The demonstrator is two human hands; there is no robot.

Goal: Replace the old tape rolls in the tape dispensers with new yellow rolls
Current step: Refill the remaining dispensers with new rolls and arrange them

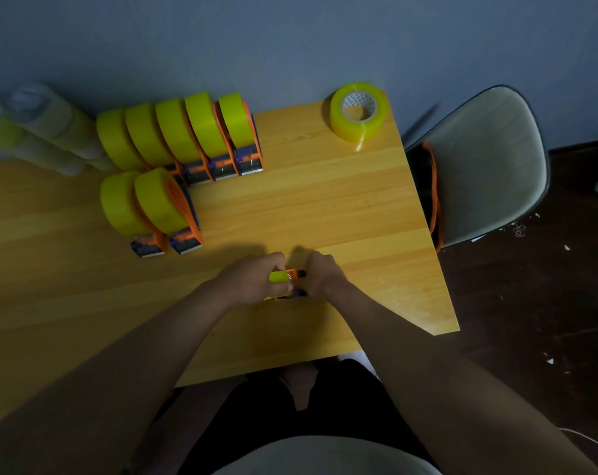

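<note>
While both hands work close together near the front of the bench [325,207], the wooden top carries everything else beyond the fingers. A grey chair [489,159] stands off to the right of the right hand, past the bench edge. Far beyond the left hand's fingers and to their left, a row of loaded dispensers [187,138] stands against the wall, each with a yellow roll, and two more loaded dispensers [153,210] stand nearer, just beyond and left of the left hand. A spare yellow roll [358,111] lies flat well beyond the right hand, at the far corner.

The left hand [253,282] curls its fingers round the yellow roll [279,276], and the right hand [319,275] grips the orange dispenser [295,273] at its blade end; most of the dispenser is hidden between them.

Judging by its look, the roll is light and stiff on its cardboard core, its wound face smooth and a little slippery, so holding it by the outer rim seems soundest. The dispenser is probably rigid plastic, best gripped by its body, clear of the toothed cutter. The loose tape end would likely cling to skin.
</note>
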